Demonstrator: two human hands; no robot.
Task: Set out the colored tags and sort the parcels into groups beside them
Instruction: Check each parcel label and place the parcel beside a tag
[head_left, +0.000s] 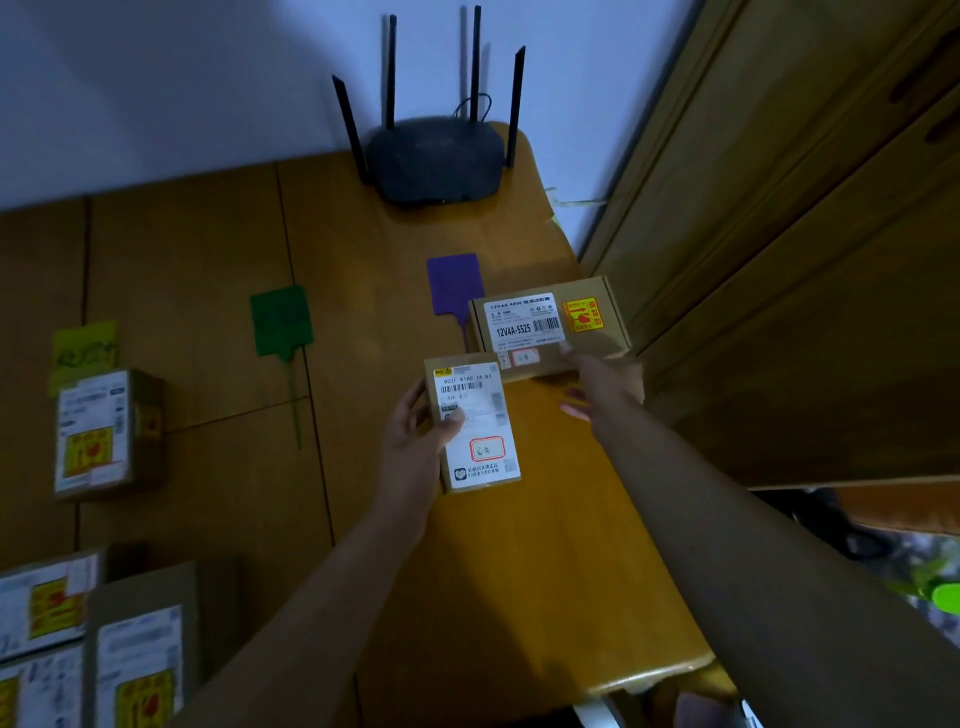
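Three tags are laid out on the table (519, 571), and a small parcel is held in the left hand.

At the lower left, three parcels (140, 649) are blurred and cut off by the frame edge. The yellow tag (85, 345) is partly hidden behind a fourth parcel (98, 431), and its writing cannot be read. The green tag (280, 322) lies by itself. The left hand (415, 441) is raised at centre, with fingers and thumb wrapped round the small parcel (478, 431), which is held label-up just in front of a flat parcel (550, 322). The purple tag (452, 283) is covered at its lower right corner by that flat parcel. The right hand (602, 384), arm outstretched, is blurred at the flat parcel's near edge; whether anything is gripped cannot be told. Six parcels are counted in all. A router (434, 161) stands at the back.
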